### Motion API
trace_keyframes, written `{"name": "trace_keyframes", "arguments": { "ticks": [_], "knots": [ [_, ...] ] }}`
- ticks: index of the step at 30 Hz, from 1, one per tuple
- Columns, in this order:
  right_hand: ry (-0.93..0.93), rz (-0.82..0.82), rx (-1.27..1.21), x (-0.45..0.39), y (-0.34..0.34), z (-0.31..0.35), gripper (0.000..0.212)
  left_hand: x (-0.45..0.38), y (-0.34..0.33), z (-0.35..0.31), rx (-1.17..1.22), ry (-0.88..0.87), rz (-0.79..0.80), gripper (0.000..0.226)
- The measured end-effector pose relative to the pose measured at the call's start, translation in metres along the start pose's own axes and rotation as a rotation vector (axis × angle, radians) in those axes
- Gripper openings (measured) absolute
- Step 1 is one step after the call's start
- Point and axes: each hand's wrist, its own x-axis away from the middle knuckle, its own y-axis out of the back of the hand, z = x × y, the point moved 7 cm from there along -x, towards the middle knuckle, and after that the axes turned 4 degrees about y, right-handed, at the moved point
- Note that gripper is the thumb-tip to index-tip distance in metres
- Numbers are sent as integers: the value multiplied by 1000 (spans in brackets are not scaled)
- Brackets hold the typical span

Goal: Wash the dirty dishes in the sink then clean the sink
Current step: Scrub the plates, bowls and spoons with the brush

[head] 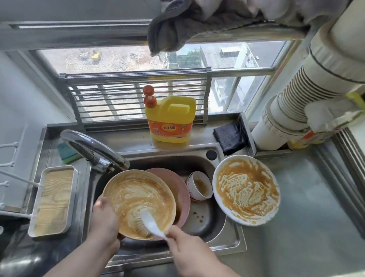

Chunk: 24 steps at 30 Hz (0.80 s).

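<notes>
From the head camera: the left hand gripped the near-left rim of the beige bowl, tilting it over the sink. The right hand was curled round a white brush, bristles pressed into the bowl's orange-brown smear. Behind it a pink plate leaned in the basin, a small cup just beside. A smeared white plate sat on the sink's right edge. The yellow detergent bottle stood at the back ledge, behind the faucet.
</notes>
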Motion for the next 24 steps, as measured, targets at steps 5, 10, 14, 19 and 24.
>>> {"name": "trace_keyframes", "arguments": {
  "ticks": [5,10,14,19,24],
  "knots": [
    [72,-111,27,-36,24,26,23,12,-9,12,64,17,95,34],
    [-26,-468,-36,-22,107,-31,32,13,-30,0,105,-8,229,36],
    [-13,-623,-29,2,138,-68,20,40,-89,2,-14,70,396,32],
    [-215,-731,-10,37,176,-147,22,73,-176,9,-357,35,612,26],
    [-301,-736,29,53,196,-199,24,84,-230,24,-506,-81,682,36]
  ]
}}
